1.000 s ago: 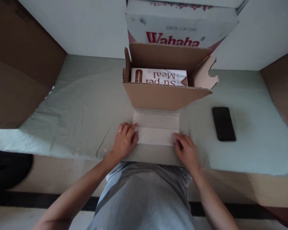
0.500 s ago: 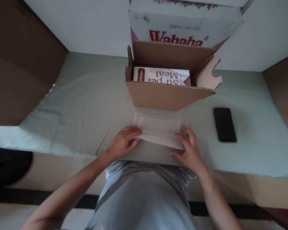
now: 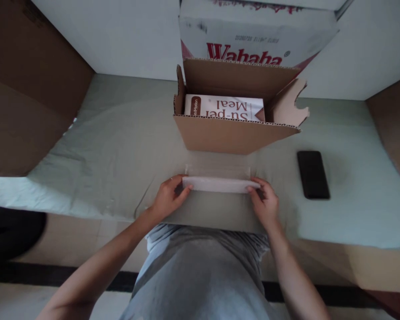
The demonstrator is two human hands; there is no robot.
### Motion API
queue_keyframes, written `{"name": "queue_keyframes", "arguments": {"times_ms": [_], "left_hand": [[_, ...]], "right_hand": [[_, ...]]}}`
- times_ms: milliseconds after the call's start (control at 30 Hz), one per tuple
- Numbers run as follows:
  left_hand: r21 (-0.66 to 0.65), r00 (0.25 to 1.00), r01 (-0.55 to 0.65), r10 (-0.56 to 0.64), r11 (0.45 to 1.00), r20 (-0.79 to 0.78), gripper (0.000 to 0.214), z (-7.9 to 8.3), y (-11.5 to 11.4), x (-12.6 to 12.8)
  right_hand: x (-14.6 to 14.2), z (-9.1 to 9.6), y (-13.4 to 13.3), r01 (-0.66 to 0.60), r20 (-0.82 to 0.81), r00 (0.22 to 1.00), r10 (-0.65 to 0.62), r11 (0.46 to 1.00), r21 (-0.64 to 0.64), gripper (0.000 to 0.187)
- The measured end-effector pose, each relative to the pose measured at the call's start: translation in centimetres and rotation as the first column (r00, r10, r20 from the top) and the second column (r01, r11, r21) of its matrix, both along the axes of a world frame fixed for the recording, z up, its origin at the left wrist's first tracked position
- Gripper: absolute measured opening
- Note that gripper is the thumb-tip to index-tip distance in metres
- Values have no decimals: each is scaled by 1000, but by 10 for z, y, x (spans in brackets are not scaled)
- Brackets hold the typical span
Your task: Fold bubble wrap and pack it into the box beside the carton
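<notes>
A pale sheet of bubble wrap [image 3: 219, 184] lies on the table in front of me, its near edge lifted and folded into a narrow band. My left hand [image 3: 168, 200] pinches the band's left end, and my right hand [image 3: 266, 202] pinches its right end. Just beyond stands an open brown cardboard box [image 3: 233, 133] with a white package printed "Super Meal" [image 3: 225, 108] inside.
A black phone [image 3: 312, 174] lies flat to the right of the box. Behind the box a white "Wahaha" carton [image 3: 253, 38] leans against the wall. Large brown cardboard boxes stand at the left [image 3: 23, 89] and far right [image 3: 395, 120]. A grey-green cloth [image 3: 113, 146] covers the table.
Both hands went from pressing flat on the bubble wrap to gripping its ends. The near edge has been lifted and folded away from me into a narrow strip.
</notes>
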State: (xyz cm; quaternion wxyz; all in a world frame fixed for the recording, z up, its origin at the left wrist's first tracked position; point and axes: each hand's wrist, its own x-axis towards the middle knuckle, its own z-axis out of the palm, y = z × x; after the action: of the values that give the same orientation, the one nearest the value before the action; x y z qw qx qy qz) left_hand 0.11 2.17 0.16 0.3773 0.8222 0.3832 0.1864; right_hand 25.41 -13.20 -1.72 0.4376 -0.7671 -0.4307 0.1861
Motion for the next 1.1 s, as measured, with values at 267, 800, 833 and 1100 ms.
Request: {"name": "queue_keyframes", "arguments": {"times_ms": [267, 800, 833, 1100], "left_hand": [[117, 975, -175, 189, 977, -120, 35, -9, 2, 20], [522, 954, 226, -78, 822, -291, 37, 8, -29, 41], [504, 941, 299, -163, 810, -297, 38, 8, -42, 42], [354, 853, 518, -436, 779, -288, 35, -8, -66, 26]], "right_hand": [[-7, 0, 23, 89, 213, 975, -69, 992, -86, 41], [0, 12, 32, -147, 417, 873, 252, 952, -268, 44], [-4, 13, 28, -174, 375, 884, 279, 941, -290, 46], [-40, 30, -16, -507, -3, 849, 528, 814, -285, 52]]}}
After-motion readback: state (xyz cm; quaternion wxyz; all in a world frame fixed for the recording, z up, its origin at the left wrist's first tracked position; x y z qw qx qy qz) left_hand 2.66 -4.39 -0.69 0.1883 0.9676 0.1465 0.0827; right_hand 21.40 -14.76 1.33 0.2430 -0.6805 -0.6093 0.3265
